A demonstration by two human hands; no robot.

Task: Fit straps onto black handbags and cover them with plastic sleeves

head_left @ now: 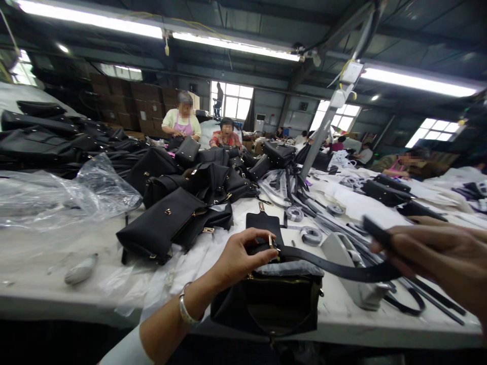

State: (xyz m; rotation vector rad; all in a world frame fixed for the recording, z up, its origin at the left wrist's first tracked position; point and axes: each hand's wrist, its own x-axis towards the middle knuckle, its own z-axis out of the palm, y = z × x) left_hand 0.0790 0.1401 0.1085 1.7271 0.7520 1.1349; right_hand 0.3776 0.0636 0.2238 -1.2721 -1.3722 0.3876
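Note:
An unzipped black handbag (pixel 234 306) lies at the table's front edge, its dark inside facing me. Its flap (pixel 266 223) is folded back, with a gold clasp on the far end. My left hand (pixel 243 256) is closed above the bag, thumb and fingers pinching a gold buckle (pixel 271 242). From that buckle a black strap (pixel 342 272) runs right in a sagging curve. My right hand (pixel 437 258), slightly blurred, grips the strap near its raised free end. Grey wrapping covers part of the bag's rim.
Finished-looking black bags (pixel 160 223) are heaped behind and left. Clear plastic sheeting (pixel 102 187) lies at the left. Coiled straps (pixel 311 235), long straps and a grey holder (pixel 342 253) occupy the right. A metal post (pixel 321 129) rises mid-table. Co-workers (pixel 182 121) sit across the table.

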